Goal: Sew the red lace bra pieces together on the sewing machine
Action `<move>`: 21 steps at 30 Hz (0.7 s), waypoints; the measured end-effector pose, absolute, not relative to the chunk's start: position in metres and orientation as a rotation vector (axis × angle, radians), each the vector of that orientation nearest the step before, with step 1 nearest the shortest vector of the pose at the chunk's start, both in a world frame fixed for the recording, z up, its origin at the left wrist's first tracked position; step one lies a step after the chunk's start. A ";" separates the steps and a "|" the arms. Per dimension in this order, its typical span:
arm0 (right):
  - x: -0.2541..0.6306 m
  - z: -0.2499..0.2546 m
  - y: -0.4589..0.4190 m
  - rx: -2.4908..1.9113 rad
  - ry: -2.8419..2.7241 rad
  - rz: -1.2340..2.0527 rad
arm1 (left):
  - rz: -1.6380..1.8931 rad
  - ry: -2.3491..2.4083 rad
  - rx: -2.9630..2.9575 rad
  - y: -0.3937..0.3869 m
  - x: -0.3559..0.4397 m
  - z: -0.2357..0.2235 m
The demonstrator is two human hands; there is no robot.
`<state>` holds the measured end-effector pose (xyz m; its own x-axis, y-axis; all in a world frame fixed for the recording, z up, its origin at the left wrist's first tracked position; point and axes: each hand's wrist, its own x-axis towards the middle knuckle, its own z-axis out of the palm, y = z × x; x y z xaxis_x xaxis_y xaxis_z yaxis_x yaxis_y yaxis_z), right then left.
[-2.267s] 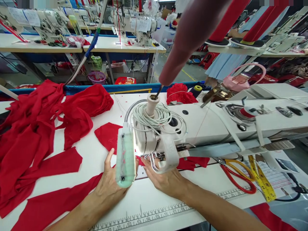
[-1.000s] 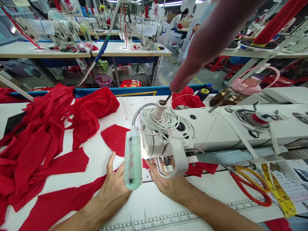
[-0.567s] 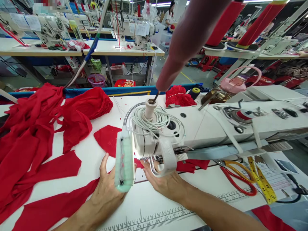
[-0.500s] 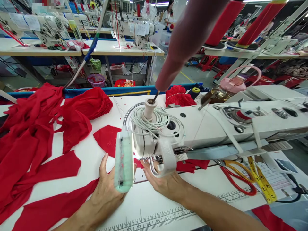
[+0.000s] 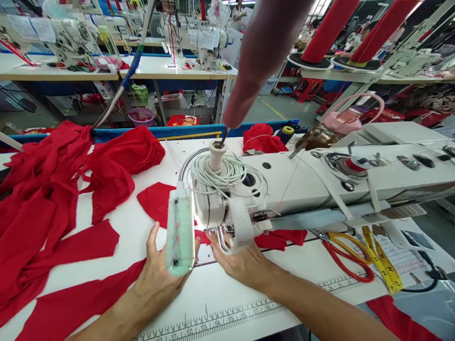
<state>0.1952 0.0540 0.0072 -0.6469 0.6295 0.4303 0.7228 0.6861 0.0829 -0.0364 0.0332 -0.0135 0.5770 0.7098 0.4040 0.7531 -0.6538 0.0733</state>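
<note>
A small red fabric piece (image 5: 202,236) lies under the head of the white sewing machine (image 5: 209,208). My left hand (image 5: 156,274) rests on the table left of the needle area, one finger stretched out apart from the rest; a pale green lamp (image 5: 179,232) hides its middle. My right hand (image 5: 241,265) is at the needle area with its fingertips on the red fabric, partly hidden by the machine's white guard. More red fabric (image 5: 280,238) shows just behind my right hand. A red cut panel (image 5: 156,201) lies flat beyond my left hand.
A heap of red fabric (image 5: 39,199) covers the table's left side. Orange-and-red-handled scissors (image 5: 348,260) and a yellow measuring tape (image 5: 386,267) lie at right. A printed ruler (image 5: 213,322) runs along the front edge. A pink-lidded bottle (image 5: 327,128) stands behind the machine.
The camera view has shifted slightly. Both hands keep nearly the same places beside the needle area, and the red fabric there shows little visible movement.
</note>
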 end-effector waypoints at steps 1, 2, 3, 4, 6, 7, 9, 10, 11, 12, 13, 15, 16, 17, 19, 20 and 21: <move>0.195 0.005 0.055 -1.054 -2.525 -0.342 | -0.603 -1.247 -2.699 0.034 -0.035 -0.010; 0.194 0.003 0.056 -1.054 -2.521 -0.335 | -0.587 -1.235 -2.708 0.035 -0.035 -0.007; 0.194 0.001 0.056 -1.056 -2.521 -0.328 | -0.569 -1.218 -2.718 0.036 -0.034 -0.004; 0.194 0.000 0.057 -1.057 -2.526 -0.319 | -0.557 -1.198 -2.720 0.037 -0.033 -0.001; 0.194 -0.001 0.057 -1.058 -2.539 -0.293 | -0.534 -1.161 -2.710 0.038 -0.032 0.003; 0.194 -0.002 0.057 -1.059 -2.543 -0.276 | -0.519 -1.150 -2.702 0.038 -0.031 0.006; 0.194 -0.003 0.057 -1.052 -2.541 -0.251 | -0.474 -1.145 -2.705 0.038 -0.031 0.011; 0.194 -0.004 0.056 -1.051 -2.540 -0.240 | -0.447 -1.146 -2.715 0.037 -0.030 0.013; 0.194 -0.005 0.056 -1.054 -2.539 -0.232 | -0.418 -1.149 -2.727 0.037 -0.030 0.015; 0.193 -0.006 0.056 -1.056 -2.540 -0.224 | -0.395 -1.153 -2.738 0.037 -0.029 0.018; 0.193 -0.007 0.055 -1.061 -2.539 -0.220 | -0.379 -1.156 -2.747 0.037 -0.029 0.019; 0.192 -0.007 0.055 -1.064 -2.535 -0.217 | -0.368 -1.147 -2.755 0.036 -0.028 0.021; 0.192 -0.007 0.055 -1.064 -2.531 -0.220 | -0.364 -1.139 -2.755 0.036 -0.028 0.020; 0.191 -0.007 0.055 -1.061 -2.528 -0.224 | -0.361 -1.128 -2.753 0.036 -0.028 0.020; 0.191 -0.006 0.055 -1.055 -2.515 -0.235 | -0.353 -1.113 -2.737 0.036 -0.028 0.018; 0.190 -0.005 0.055 -1.056 -2.511 -0.240 | -0.354 -1.116 -2.725 0.035 -0.028 0.018; 0.190 -0.005 0.055 -1.056 -2.512 -0.241 | -0.360 -1.120 -2.718 0.035 -0.028 0.017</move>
